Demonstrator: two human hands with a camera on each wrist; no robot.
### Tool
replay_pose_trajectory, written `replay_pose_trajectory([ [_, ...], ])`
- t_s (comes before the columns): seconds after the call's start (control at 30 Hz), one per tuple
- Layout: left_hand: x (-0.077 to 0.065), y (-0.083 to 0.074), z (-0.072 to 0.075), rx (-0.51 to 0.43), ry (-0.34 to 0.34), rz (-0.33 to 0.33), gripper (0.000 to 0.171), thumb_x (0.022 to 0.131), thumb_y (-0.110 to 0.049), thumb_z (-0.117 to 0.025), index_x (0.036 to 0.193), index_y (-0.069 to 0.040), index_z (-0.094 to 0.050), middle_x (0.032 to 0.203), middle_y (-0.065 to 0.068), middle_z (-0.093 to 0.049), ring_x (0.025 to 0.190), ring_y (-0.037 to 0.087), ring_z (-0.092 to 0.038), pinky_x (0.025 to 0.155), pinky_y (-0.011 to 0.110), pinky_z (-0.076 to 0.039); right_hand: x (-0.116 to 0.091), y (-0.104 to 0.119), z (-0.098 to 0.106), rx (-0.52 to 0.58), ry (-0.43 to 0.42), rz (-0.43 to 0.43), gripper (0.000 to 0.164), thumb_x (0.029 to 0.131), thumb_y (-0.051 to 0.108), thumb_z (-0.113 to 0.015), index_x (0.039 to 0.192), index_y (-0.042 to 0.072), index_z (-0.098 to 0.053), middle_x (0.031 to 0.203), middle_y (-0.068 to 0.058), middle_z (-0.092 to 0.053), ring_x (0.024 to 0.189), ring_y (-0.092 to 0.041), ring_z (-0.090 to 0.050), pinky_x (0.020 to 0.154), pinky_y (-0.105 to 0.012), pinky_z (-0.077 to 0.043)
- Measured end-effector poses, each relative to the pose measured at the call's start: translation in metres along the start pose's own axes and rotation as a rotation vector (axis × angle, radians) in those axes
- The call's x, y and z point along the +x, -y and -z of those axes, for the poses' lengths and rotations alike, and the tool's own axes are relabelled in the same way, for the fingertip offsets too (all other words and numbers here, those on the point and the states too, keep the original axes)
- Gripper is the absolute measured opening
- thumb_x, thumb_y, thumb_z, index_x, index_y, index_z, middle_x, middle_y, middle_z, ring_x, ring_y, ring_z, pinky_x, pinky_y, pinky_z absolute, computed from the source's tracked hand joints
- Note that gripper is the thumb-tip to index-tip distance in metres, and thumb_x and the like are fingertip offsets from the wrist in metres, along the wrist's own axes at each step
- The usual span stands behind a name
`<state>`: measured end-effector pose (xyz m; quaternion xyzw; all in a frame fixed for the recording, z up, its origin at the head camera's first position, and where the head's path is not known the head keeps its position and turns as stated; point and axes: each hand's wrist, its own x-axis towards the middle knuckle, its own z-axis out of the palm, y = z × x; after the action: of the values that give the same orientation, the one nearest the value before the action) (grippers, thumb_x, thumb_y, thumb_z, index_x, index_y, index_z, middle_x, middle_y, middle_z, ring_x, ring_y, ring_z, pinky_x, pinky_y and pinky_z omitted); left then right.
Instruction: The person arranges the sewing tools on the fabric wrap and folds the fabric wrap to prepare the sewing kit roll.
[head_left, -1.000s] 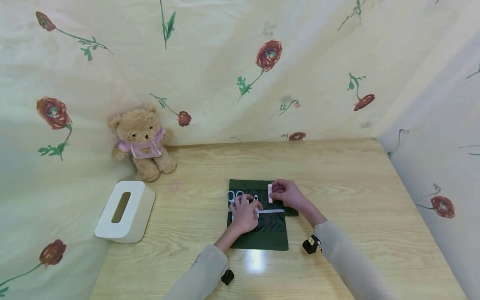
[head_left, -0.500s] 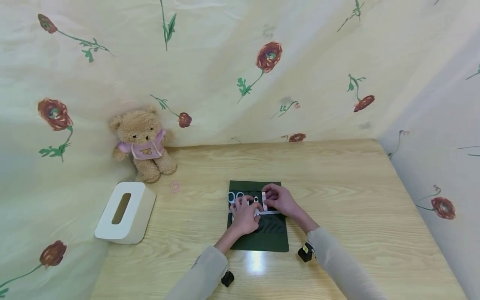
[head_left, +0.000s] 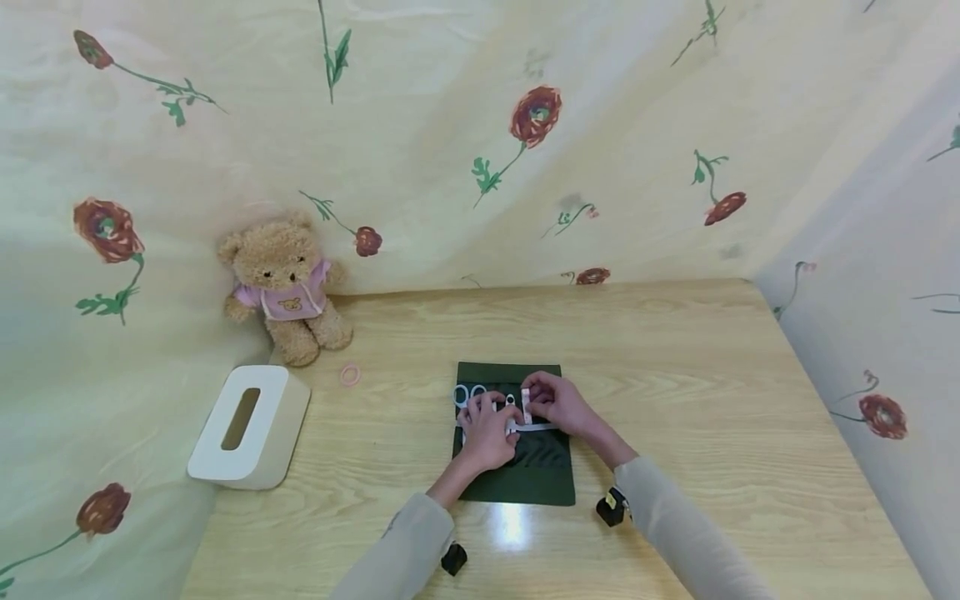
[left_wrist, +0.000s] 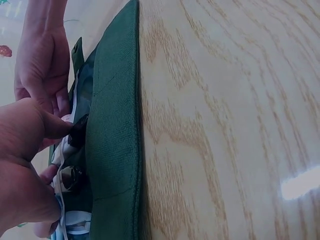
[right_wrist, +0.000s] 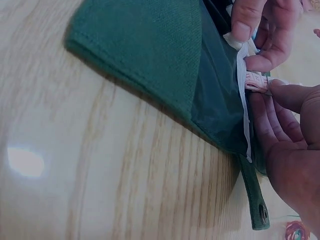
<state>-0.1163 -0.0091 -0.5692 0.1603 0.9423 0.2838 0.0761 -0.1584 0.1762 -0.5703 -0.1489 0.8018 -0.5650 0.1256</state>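
A dark green fabric sewing case (head_left: 517, 492) lies unfolded on the table, crossed by a white elastic band (right_wrist: 242, 90). My right hand (head_left: 558, 406) pinches a folded tape measure (right_wrist: 257, 81), white with red marks, between thumb and fingers; its end is at the band. My left hand (head_left: 487, 433) lies over the case's left half, thumb and finger pinching the band beside the tape. Scissors (head_left: 461, 396) with pale blue handles show beyond the left fingers. A black-ended item (left_wrist: 79, 131) sits under the left thumb in the left wrist view. Other items are partly hidden by that hand.
A white tissue box (head_left: 273, 433) stands at the left table edge, with a teddy bear (head_left: 292, 275) behind it. Near the bear lies a pink ring (head_left: 350, 375). A green snap strap (right_wrist: 255, 195) sticks out from the case's right side.
My right hand has moved left and toward me with the tape measure, bringing it down to the elastic band. The left hand has stayed almost in place.
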Motion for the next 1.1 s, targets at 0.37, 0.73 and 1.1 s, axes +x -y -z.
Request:
replay_pose_trajectory([
  [0.37,0.0031,0.0017,-0.0005,-0.014,-0.021,0.001,0.018,0.084,-0.009,-0.075,0.090,-0.023,-0.064,0.137,0.014,-0.040,0.127,0.041,-0.025,0.098,0.067,-0.019,-0.0008,0.0002,-0.0002,-0.027,-0.008,0.010,0.025,0.090,-0.011,-0.064,0.113,-0.002,-0.059,0.098,-0.011,-0.065,0.087,-0.023,-0.063,0.073,-0.031,-0.053],
  [0.73,-0.0001,0.0007,0.0002,-0.052,-0.006,0.007,0.016,0.085,-0.009,-0.075,0.089,-0.022,-0.066,0.140,0.016,-0.038,0.129,0.043,-0.024,0.100,0.067,-0.017,-0.0024,0.0011,-0.0007,-0.102,0.006,0.013,0.031,0.089,-0.009,-0.068,0.117,0.002,-0.058,0.098,-0.008,-0.064,0.085,-0.022,-0.062,0.074,-0.033,-0.053],
  [1.1,-0.0013,-0.0001,0.0007,-0.042,-0.010,0.000,0.016,0.085,-0.008,-0.074,0.090,-0.021,-0.066,0.138,0.015,-0.038,0.127,0.042,-0.025,0.098,0.067,-0.018,-0.0040,0.0015,-0.0002,-0.146,0.016,0.060,0.032,0.087,-0.009,-0.070,0.115,0.001,-0.058,0.093,-0.009,-0.065,0.081,-0.020,-0.063,0.071,-0.033,-0.053],
])
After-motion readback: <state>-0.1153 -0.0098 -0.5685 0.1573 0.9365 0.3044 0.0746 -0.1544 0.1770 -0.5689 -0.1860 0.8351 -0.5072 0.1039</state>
